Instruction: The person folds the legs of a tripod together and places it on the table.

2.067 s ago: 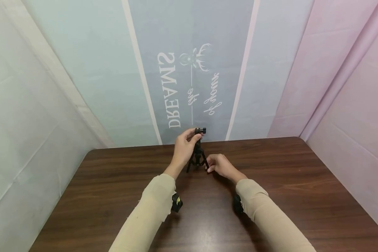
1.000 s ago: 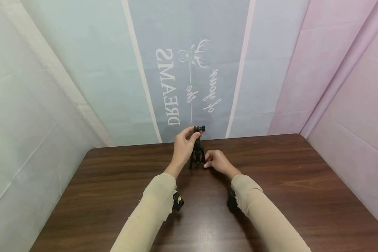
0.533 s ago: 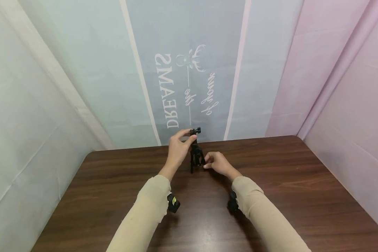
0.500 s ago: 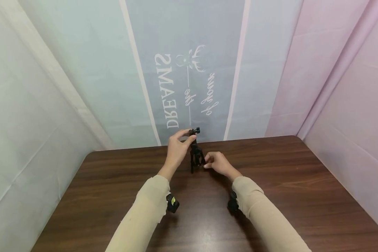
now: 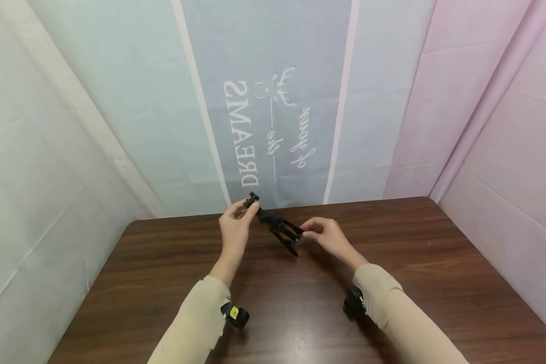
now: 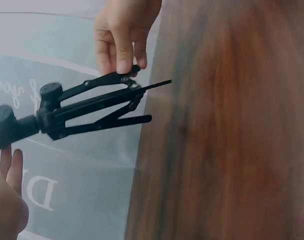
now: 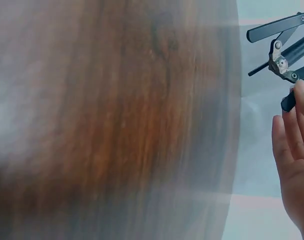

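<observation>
A small black tripod [image 5: 276,223] slants between both hands over the far part of the table, head at upper left and feet at lower right. My left hand [image 5: 234,227] holds it by the head end, thumb and fingers on either side. Thumb and fingertips of my right hand [image 5: 327,235] pinch the end of one leg. In the left wrist view the tripod's legs [image 6: 99,102] stand partly folded, joined by small hinged braces, and two round knobs show near its neck. The right wrist view has the leg ends [image 7: 274,29] and the pinching right hand [image 7: 297,150].
The dark wood table [image 5: 291,303] runs to a back edge just behind the hands. A printed cloth backdrop [image 5: 273,101] hangs behind it, with pale cloth walls at left and right. A black wrist camera [image 5: 236,316] sits at the left sleeve, another [image 5: 355,303] at the right.
The tripod's legs have drawn closer together since the earliest frame. From near upright it has tipped, its head going left with the left hand; the right hand has shifted slightly right.
</observation>
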Demonstrator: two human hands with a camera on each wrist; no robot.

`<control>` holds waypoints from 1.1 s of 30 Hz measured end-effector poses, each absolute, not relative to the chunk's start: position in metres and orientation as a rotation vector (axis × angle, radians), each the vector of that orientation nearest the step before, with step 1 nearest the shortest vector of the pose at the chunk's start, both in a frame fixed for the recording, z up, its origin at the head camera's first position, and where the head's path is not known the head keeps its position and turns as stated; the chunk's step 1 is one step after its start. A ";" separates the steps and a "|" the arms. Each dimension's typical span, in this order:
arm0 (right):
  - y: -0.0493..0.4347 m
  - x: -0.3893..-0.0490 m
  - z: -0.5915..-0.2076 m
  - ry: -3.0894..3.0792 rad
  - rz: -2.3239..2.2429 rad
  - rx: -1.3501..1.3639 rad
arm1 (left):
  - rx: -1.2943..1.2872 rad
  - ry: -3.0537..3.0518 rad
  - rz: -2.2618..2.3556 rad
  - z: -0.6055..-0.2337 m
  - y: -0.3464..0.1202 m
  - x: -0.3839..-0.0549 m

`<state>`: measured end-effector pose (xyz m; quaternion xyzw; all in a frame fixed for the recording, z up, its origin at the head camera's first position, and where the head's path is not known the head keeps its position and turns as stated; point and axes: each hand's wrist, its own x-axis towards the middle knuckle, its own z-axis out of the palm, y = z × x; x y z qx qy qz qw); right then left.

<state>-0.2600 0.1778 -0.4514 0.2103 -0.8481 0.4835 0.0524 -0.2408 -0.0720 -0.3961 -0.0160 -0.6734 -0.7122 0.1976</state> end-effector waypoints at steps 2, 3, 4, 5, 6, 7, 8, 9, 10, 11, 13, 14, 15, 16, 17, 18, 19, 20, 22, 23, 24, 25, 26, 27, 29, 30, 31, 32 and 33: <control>0.179 -0.255 -0.450 -2.555 1.501 0.643 | 0.024 -1.795 -2.068 -0.400 -0.073 -0.236; 0.179 -0.252 -0.450 -2.549 1.512 0.648 | 0.060 -1.748 -2.099 -0.401 -0.074 -0.234; 0.179 -0.249 -0.449 -2.544 1.527 0.647 | 0.098 -1.697 -2.133 -0.403 -0.074 -0.232; 0.178 -0.246 -0.449 -2.542 1.530 0.645 | 0.136 -1.644 -2.166 -0.404 -0.075 -0.230; 0.177 -0.243 -0.449 -2.548 1.534 0.644 | 0.173 -1.594 -2.199 -0.406 -0.075 -0.228; 0.176 -0.240 -0.449 -2.556 1.538 0.639 | 0.200 -1.539 -2.236 -0.407 -0.076 -0.226; 0.175 -0.237 -0.449 -2.570 1.532 0.633 | 0.224 -1.495 -2.266 -0.408 -0.076 -0.224; 0.174 -0.234 -0.449 -2.579 1.532 0.629 | 0.243 -1.452 -2.295 -0.408 -0.077 -0.222; 0.172 -0.232 -0.448 -2.583 1.536 0.626 | 0.261 -1.415 -2.322 -0.409 -0.077 -0.221; 0.170 -0.229 -0.448 -2.586 1.538 0.628 | 0.273 -1.386 -2.341 -0.410 -0.077 -0.219; 0.167 -0.225 -0.448 -2.582 1.542 0.656 | 0.294 -1.356 -2.364 -0.410 -0.077 -0.216; 0.165 -0.224 -0.448 -2.576 1.536 0.679 | 0.306 -1.350 -2.368 -0.410 -0.077 -0.215; 0.164 -0.223 -0.448 -2.565 1.525 0.704 | 0.318 -1.340 -2.373 -0.411 -0.077 -0.214; 0.162 -0.222 -0.448 -2.555 1.503 0.729 | 0.327 -1.331 -2.377 -0.411 -0.077 -0.213; 0.161 -0.221 -0.448 -2.547 1.477 0.751 | 0.335 -1.326 -2.379 -0.411 -0.077 -0.213; 0.160 -0.220 -0.449 -2.539 1.448 0.768 | 0.340 -1.326 -2.379 -0.411 -0.077 -0.212; 0.160 -0.220 -0.449 -2.530 1.420 0.777 | 0.344 -1.323 -2.381 -0.411 -0.078 -0.211; 0.160 -0.219 -0.450 -2.517 1.397 0.778 | 0.342 -1.327 -2.381 -0.412 -0.078 -0.211; 0.160 -0.219 -0.451 -2.498 1.365 0.765 | 0.322 -1.347 -2.369 -0.413 -0.079 -0.210; 0.160 -0.220 -0.451 -2.488 1.359 0.761 | 0.306 -1.359 -2.362 -0.414 -0.081 -0.210; 0.161 -0.220 -0.452 -2.479 1.355 0.756 | 0.286 -1.378 -2.349 -0.415 -0.082 -0.209; 0.162 -0.220 -0.452 -2.470 1.354 0.755 | 0.262 -1.391 -2.337 -0.416 -0.084 -0.209; 0.163 -0.220 -0.451 -2.462 1.355 0.755 | 0.233 -1.413 -2.320 -0.417 -0.085 -0.209; 0.164 -0.221 -0.451 -2.454 1.356 0.760 | 0.205 -1.441 -2.302 -0.418 -0.088 -0.209; 0.167 -0.222 -0.450 -2.432 1.355 0.774 | 0.154 -1.507 -2.269 -0.419 -0.093 -0.208; 0.168 -0.223 -0.450 -2.424 1.348 0.779 | 0.124 -1.545 -2.253 -0.421 -0.096 -0.208; 0.169 -0.223 -0.449 -2.416 1.337 0.787 | 0.098 -1.583 -2.240 -0.421 -0.099 -0.208; 0.171 -0.224 -0.449 -2.411 1.325 0.794 | 0.075 -1.630 -2.223 -0.422 -0.103 -0.208; 0.172 -0.224 -0.448 -2.407 1.311 0.802 | 0.058 -1.678 -2.206 -0.423 -0.106 -0.209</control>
